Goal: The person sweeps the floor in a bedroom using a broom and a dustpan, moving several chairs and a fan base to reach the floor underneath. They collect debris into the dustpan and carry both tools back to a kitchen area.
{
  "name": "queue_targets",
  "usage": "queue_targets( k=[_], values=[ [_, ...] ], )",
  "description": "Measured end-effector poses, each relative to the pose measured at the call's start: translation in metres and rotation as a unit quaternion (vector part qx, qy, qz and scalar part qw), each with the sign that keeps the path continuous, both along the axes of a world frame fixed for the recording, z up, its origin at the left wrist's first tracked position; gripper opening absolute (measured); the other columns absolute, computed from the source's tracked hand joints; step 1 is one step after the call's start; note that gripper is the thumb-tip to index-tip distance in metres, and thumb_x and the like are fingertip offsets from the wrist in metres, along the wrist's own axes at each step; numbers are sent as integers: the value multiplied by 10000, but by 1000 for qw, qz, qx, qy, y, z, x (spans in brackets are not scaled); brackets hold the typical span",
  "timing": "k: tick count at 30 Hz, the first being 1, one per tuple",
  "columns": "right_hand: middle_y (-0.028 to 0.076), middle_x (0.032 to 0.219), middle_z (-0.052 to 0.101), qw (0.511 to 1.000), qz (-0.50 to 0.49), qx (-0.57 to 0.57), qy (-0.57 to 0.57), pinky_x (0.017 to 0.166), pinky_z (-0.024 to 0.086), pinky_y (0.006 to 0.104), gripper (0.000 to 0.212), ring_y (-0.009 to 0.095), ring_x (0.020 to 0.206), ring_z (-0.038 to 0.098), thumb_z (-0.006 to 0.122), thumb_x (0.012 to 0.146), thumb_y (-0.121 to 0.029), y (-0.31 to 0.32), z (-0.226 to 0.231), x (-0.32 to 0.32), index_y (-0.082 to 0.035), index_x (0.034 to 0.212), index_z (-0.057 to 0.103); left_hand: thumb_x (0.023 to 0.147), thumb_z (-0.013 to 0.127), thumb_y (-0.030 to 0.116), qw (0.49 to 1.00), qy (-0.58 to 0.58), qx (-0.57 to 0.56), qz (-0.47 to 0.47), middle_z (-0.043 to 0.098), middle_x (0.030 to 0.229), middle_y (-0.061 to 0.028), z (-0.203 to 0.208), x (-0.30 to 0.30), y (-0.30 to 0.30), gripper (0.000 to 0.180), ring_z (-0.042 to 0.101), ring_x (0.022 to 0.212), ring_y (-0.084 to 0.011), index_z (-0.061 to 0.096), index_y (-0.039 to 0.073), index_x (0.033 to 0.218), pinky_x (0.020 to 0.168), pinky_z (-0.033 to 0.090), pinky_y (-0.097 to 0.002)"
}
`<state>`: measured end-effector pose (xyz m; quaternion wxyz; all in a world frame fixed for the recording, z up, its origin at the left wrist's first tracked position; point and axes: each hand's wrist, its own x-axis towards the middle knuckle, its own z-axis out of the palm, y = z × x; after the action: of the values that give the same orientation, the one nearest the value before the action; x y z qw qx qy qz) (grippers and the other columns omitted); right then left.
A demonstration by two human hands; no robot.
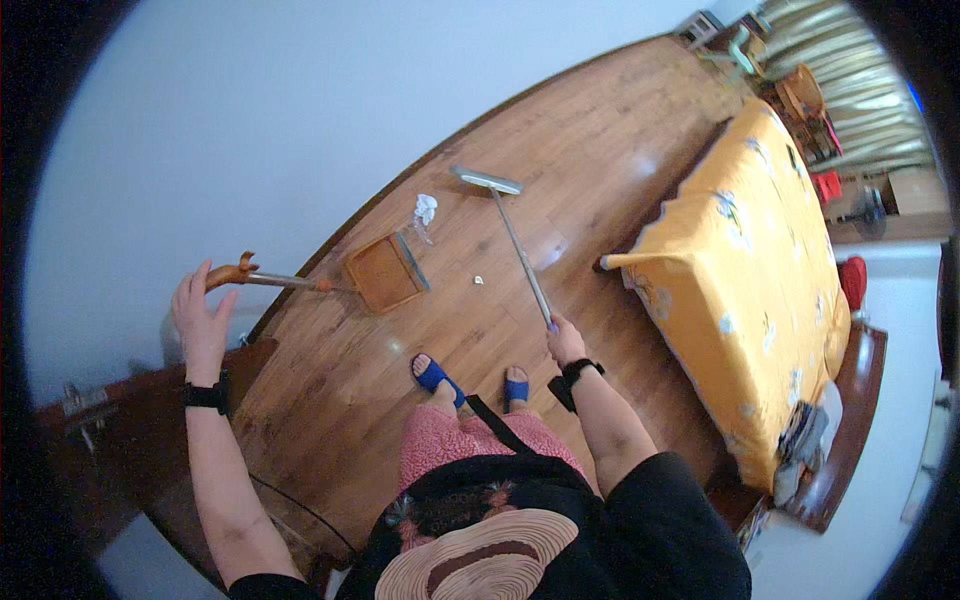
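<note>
The right hand (567,343) has its fingers wrapped around the near end of the broom (519,250), whose pole runs far and slightly left to a flat, pale head on the wooden floor (590,215). The left hand (203,325) has thumb and fingers apart, the curved orange handle end of the dustpan (385,275) between them; I cannot tell whether they grip it. The dustpan's tray lies right of those fingers, near crumpled white paper (426,209). A small pale scrap (478,281) lies between tray and pole.
</note>
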<state>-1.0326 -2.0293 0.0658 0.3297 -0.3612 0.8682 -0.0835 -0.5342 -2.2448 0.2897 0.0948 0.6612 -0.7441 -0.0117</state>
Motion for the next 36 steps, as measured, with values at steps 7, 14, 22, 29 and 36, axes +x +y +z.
queue_targets(
  k=[7,14,22,29,36],
  values=[
    [225,797,619,968,-221,-9,-115,606,498,435,273,346,693,630,420,862,-176,34,29,10,-60,1076,545,780,667,231,991,127,47,-25,623,852,-141,13,-16,-23,273,587,798,-295,626,9,935,716,456,-366],
    [76,627,529,972,-130,48,-187,437,454,328,295,180,490,535,440,867,-140,110,27,48,-54,1140,512,757,686,224,985,146,83,-33,629,817,-120,28,-40,-4,265,596,744,-257,642,32,933,675,454,-335],
    [28,721,527,800,-263,58,-536,474,457,222,440,102,547,517,482,928,-148,83,150,77,-72,1339,348,739,691,249,985,152,74,-27,626,788,-119,27,-58,1,258,589,710,-274,653,39,885,628,445,-353],
    [22,702,513,874,-160,101,-447,438,433,225,434,96,504,501,482,925,-197,56,185,47,-82,1332,384,738,697,221,988,146,17,-40,627,782,-119,19,-52,6,234,590,702,-281,654,35,872,627,448,-355],
    [189,718,591,989,19,-20,-144,479,478,378,268,280,523,597,423,883,-169,-25,78,8,-50,1105,514,749,707,239,980,181,-45,66,639,794,-105,6,-40,20,250,607,726,-257,653,29,874,641,452,-347]
  ],
)
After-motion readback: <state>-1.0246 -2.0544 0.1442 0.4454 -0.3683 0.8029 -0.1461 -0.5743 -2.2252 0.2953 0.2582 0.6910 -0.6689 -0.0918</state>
